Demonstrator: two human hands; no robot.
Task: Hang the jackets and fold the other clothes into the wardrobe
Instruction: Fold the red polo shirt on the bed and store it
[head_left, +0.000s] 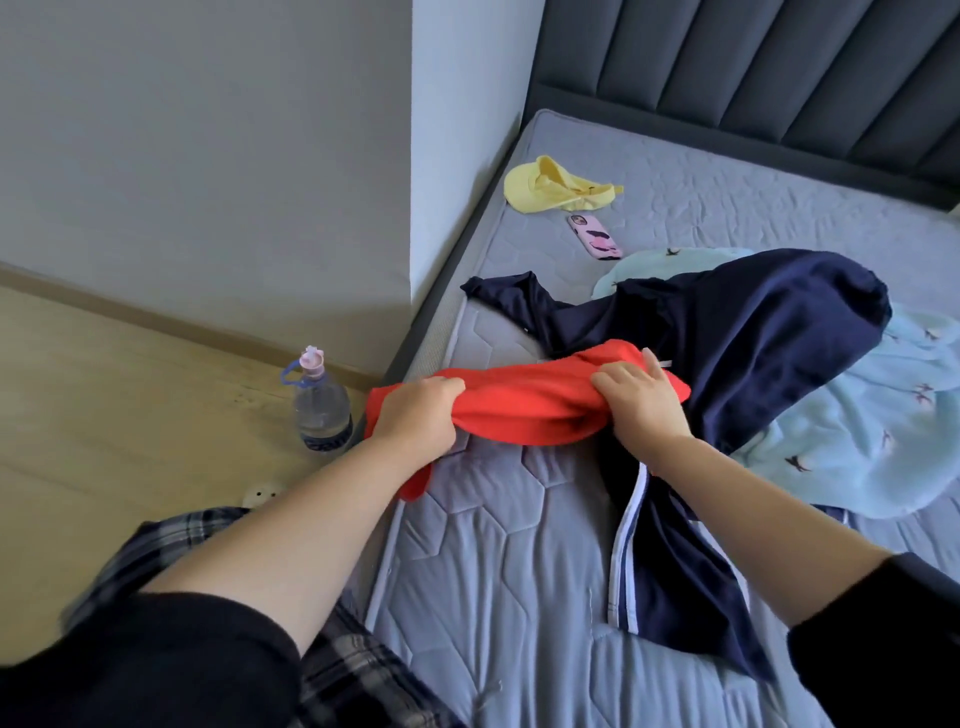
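A red garment is stretched between my hands just above the grey mattress. My left hand grips its left end in a fist, with a red corner hanging below. My right hand pinches its right end. Under and behind the red cloth lies a navy jacket with white side stripes, spread loosely across the bed. A light blue garment with small bird prints lies beneath the jacket on the right.
A yellow cap and a pink phone lie near the dark padded headboard. A water bottle with a blue handle stands on the wooden floor beside the bed. A white wall corner rises at the left.
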